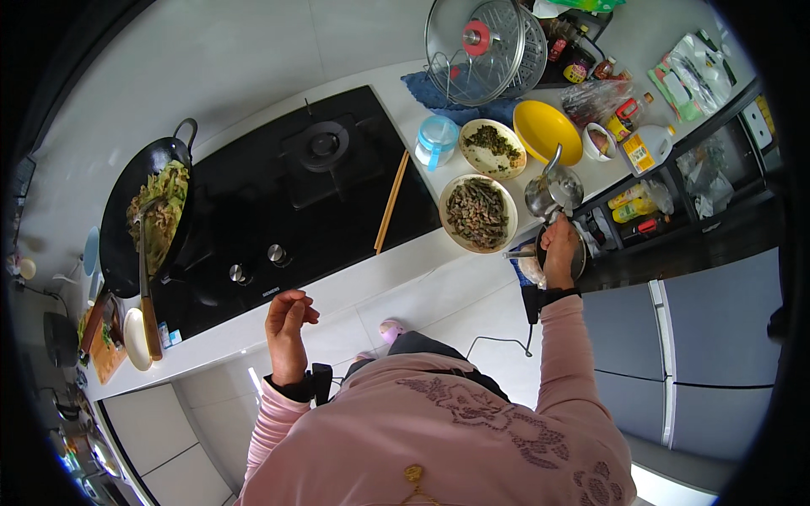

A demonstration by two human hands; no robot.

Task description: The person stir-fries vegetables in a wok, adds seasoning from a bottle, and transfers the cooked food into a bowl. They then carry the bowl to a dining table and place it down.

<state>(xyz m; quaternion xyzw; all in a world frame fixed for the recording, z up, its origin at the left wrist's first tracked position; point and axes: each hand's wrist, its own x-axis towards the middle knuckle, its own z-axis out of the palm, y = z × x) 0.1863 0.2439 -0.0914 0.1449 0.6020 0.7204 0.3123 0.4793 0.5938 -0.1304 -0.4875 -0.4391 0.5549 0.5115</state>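
Note:
My left hand (288, 332) hovers in front of the cooktop's near edge, fingers loosely bent and holding nothing. At the right end of the counter, my right hand (559, 250) has its fingers curled against the near side of a shiny metal pot (543, 193). Whether it grips the pot or something small there is hidden. A dark pan with a metal handle (517, 255) lies partly beneath that hand. Beside the pot stand a bowl of cooked green beans with minced meat (481, 215), a bowl with some dark chopped greens (492, 148) and a yellow bowl (547, 133).
A black wok (120, 190) holds cooked cabbage and a spatula (145, 278) on the left of the black gas cooktop (253, 196). Chopsticks (392, 202) lie at its right. A blue-lidded jar (436, 140), glass lid (443, 38), plastic jug (648, 148) and open drawer (690, 218) are farther right.

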